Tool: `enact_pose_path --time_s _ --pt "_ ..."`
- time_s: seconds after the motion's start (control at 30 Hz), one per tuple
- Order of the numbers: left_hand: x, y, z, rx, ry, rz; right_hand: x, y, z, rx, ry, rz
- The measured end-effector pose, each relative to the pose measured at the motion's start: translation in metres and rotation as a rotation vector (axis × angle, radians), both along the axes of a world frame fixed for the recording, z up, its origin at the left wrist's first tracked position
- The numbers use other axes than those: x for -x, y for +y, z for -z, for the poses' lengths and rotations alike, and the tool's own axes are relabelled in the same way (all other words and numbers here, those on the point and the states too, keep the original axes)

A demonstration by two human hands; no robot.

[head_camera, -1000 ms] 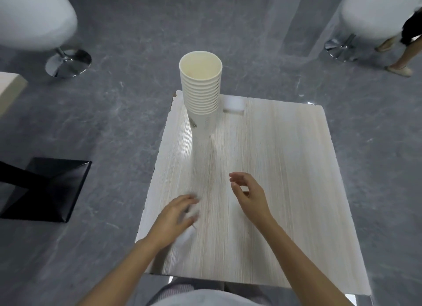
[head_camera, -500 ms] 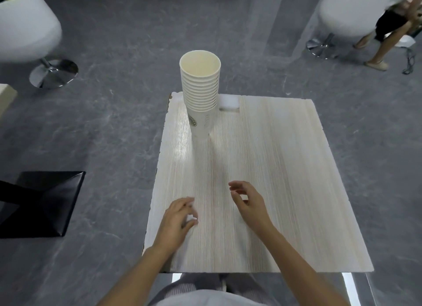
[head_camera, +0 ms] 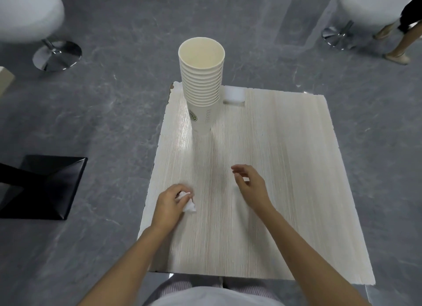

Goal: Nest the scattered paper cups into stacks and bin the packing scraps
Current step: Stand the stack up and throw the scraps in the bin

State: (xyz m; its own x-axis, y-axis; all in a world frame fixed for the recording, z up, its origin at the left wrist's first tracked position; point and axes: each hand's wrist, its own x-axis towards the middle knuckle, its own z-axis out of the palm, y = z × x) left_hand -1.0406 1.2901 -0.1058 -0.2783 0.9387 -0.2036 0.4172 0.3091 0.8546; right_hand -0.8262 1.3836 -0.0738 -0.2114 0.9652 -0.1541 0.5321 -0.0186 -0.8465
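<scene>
White crumpled paper scrap (head_camera: 189, 206) sits on the bench (head_camera: 296, 168), well on the person's side of the cup stack (head_camera: 201, 81) and almost straight in line with it. Left hand (head_camera: 170, 201) is on it, fingers curled round the top, a lower corner poking out past the fingertips. Right hand (head_camera: 249, 187) hovers nearer the person than the cup stack and off to its right, fingers loosely bent and apart, holding nothing I can see.

Cups look done: one tall nested column, upright, at the far left corner. Just right of the cup stack, at the far edge, lies a small white block (head_camera: 234, 95); foam or a glare patch, can't tell.

Step in hand, my read: gather the scrap for binning. To do it well:
- Close the fingers fully, tuck in the loose corner so nothing trails or drops.
- Lift it clear, don't drag it along the top.
- Crushed paper springs back, so keep a firm squeeze while carrying.
- No bin in view; likely needs a look around, so carry low and away from the cup stack.
- That column is tall and narrow at the base; a brush from a forearm could tip it.
- If the white block is scrap, the free right hand suits it, coming in from the right of the cup stack, not across it.
</scene>
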Motion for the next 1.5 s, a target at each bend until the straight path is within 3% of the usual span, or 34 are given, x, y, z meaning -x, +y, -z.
enact_pose_path --time_s 0.3,0.6,0.73,0.93,1.1,1.3,1.43,1.5 --pt "-0.032 0.040 0.006 -0.013 -0.041 -0.255 -0.014 0.107 0.007 -0.050 -0.017 -0.051" --pt "-0.050 0.076 0.034 -0.170 0.363 -0.229 0.008 0.232 0.018 -0.235 -0.098 -0.140" --pt "-0.053 0.075 0.037 -0.104 0.580 -0.196 0.021 0.270 0.030 -0.327 -0.213 -0.225" --pt "-0.050 0.075 0.041 0.062 0.678 -0.029 0.041 0.307 0.052 -0.357 -0.413 -0.347" --pt "-0.050 0.075 0.044 0.073 0.724 -0.032 0.051 0.318 0.058 -0.365 -0.433 -0.340" --pt "-0.048 0.074 0.048 0.024 0.654 -0.035 0.055 0.309 0.056 -0.347 -0.396 -0.304" --pt "-0.048 0.075 0.037 -0.071 0.426 -0.134 0.052 0.285 0.044 -0.318 -0.336 -0.244" --pt "-0.049 0.071 0.025 -0.097 0.221 -0.263 0.046 0.266 0.038 -0.287 -0.287 -0.221"
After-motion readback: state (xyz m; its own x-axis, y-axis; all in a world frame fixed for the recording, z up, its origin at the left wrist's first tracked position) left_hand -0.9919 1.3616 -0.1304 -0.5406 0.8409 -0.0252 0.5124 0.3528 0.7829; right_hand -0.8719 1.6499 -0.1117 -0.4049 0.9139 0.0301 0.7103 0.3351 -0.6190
